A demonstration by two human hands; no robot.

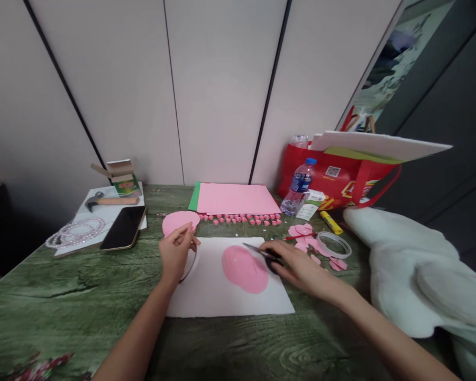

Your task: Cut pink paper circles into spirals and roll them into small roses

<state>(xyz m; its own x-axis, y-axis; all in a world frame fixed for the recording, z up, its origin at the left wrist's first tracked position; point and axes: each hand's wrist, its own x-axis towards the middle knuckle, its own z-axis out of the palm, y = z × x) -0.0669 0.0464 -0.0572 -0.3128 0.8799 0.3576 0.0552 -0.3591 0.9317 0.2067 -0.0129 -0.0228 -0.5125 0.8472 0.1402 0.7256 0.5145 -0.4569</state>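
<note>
Left hand (178,252) is pinching a thin strip (191,268), looks like, at the sheet (206,296)'s left edge. Probably light, bendy, creases easily, so hold an end. Right hand (297,264) grips the scissors (262,252) near the far right corner.

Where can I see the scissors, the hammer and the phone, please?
Scissors (262,251): head view, on the blades, near the handles.
Hammer (117,201): head view, on the wooden handle.
Phone (124,227): head view, on the middle of the dark screen.

Pink discs (240,272), white sheet (206,299)
</note>
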